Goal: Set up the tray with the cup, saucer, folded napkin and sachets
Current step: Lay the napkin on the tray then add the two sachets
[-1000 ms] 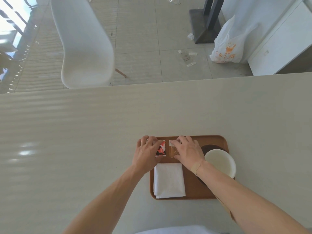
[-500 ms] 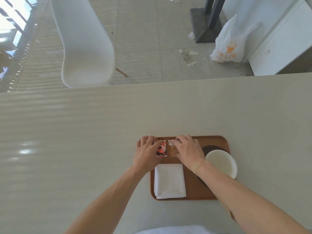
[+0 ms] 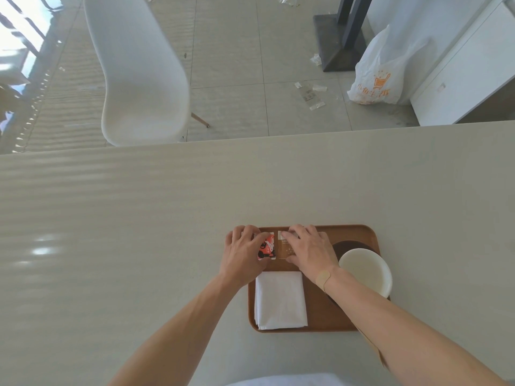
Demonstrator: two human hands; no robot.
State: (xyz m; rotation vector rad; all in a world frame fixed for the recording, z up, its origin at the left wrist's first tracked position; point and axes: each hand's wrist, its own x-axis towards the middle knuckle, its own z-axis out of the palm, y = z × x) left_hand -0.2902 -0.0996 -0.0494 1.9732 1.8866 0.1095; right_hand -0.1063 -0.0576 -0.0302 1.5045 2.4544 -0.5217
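Head view shows both hands lying palm-down at the far end of the brown tray (image 3: 348, 232), the landmark for all else. For the grip: the left hand (image 3: 245, 254) spreads flat, fingers pressing the red-and-white sachet (image 3: 268, 247) at the tray's far left corner, nothing clasped; the right hand (image 3: 308, 250) likewise lies flat with fingers resting on the pale brown sachet (image 3: 284, 246), just beside the red one, edges nearly touching. Nearer the person, on the tray's left half, lies the folded white napkin (image 3: 281, 300), square and flat. On the tray's right half sits the cream cup (image 3: 366, 270) on a dark saucer (image 3: 348, 245), the right wrist crossing just beside it. Tray rests on the pale table (image 3: 139, 232); beyond the table's far edge stand a white chair (image 3: 145, 79) and a white plastic bag (image 3: 379, 76) on the floor.
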